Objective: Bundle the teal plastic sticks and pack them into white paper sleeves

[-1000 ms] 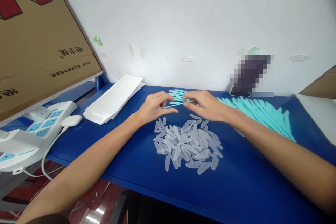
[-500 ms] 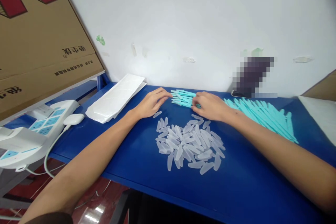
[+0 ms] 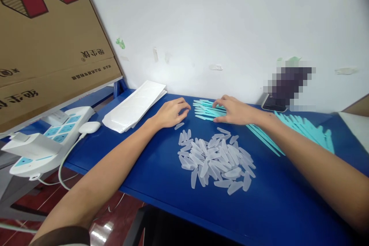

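Note:
A bundle of slim turquoise plastic sticks [image 3: 206, 110] lies near the back of the blue table. My left hand [image 3: 172, 113] is just left of their ends, fingers curved, thumb and forefinger apart with nothing between them. Over the right part of the bundle reaches my right hand [image 3: 235, 110], its thumb and fingers spread on either side of the sticks. Whether its fingertips touch them I cannot tell. In front of both hands spreads a heap of small translucent, tapered plastic covers [image 3: 215, 159]. One loose cover [image 3: 179, 125] rests beneath my left hand.
More turquoise sticks [image 3: 305, 128] lie at the right, partly behind my right forearm. White plastic sleeves [image 3: 134, 105] are stacked at the left. A phone [image 3: 273, 103], partly blurred out, leans on the wall. A power strip [image 3: 66, 130] with chargers and a cardboard box [image 3: 57, 38] stand at far left.
My right hand's fingers have spread apart over the bundle. My left fingertips have come slightly away from the stick ends. The whole view has shifted a little, moving everything rightward in the picture.

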Tool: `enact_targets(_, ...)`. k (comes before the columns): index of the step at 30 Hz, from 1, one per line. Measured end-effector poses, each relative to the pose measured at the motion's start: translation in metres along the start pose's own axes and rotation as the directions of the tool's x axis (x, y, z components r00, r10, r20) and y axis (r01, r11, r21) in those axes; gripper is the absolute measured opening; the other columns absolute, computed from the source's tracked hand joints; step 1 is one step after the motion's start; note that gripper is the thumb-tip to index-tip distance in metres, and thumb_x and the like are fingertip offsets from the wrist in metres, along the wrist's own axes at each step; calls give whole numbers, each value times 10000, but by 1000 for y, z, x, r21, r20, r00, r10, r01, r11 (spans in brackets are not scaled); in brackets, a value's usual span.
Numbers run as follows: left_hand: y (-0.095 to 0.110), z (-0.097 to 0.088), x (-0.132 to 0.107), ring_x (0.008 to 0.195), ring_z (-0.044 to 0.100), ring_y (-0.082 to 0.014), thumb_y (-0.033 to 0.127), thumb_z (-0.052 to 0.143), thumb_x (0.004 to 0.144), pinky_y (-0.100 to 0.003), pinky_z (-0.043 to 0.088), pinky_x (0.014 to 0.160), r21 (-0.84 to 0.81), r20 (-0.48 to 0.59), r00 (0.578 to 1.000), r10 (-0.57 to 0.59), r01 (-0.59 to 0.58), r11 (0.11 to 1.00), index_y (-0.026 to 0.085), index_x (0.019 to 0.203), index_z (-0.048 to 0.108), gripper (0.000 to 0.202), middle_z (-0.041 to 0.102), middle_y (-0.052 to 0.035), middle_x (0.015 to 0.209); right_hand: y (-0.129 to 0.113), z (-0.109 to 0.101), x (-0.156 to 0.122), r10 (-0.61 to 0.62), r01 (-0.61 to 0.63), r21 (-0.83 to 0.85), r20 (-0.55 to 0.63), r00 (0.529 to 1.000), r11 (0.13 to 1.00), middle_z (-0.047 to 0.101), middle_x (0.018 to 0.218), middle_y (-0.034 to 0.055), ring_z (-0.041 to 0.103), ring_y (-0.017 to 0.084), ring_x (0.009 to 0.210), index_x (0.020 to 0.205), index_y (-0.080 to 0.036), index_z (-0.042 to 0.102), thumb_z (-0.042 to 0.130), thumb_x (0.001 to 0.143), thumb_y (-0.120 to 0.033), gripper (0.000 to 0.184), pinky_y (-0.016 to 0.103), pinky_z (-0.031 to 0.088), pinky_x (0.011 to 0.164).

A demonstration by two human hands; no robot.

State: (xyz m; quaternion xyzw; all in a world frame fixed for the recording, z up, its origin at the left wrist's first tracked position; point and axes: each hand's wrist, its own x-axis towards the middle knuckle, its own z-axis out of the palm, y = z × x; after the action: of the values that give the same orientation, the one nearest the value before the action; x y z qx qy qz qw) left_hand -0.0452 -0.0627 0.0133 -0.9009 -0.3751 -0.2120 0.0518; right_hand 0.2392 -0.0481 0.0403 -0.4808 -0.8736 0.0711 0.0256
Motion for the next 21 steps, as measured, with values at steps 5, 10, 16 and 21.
enact_targets(5,-1,1,-1,841,619,-193,272,420,968,-322,453,744,0,33,999,-20,20,1000,177,1065,696,307,655,-86,1041,9,-9,15,144,-132,-75,184,972,988,329,1555,250,371,462,1374,1588,-134,218,695,601,-775,1270,560,416,1042)
enact_targets(10,-5,-11,1,846,583,-216,336,479,939,-369,431,811,57,-59,997,-56,59,997,164,817,703,308,655,-82,894,14,-16,43,183,-166,-78,304,935,983,367,1552,235,455,446,1322,1545,-134,357,727,611,-713,1159,527,474,992)
enact_targets(16,-25,-53,-3,657,536,-200,352,397,969,-399,424,813,134,-351,871,-343,409,903,168,641,604,429,525,-40,547,7,-19,68,94,-97,-8,341,935,995,698,1173,145,658,357,1006,1150,-222,703,765,662,-522,576,449,532,764)
enact_targets(21,-47,-72,-23,1098,574,-391,548,485,888,-510,456,884,260,-293,747,-597,663,702,193,1302,579,553,628,-191,1196,1,-11,73,36,-33,-19,230,972,999,723,827,99,670,295,787,844,-210,726,807,628,-500,371,408,506,676)
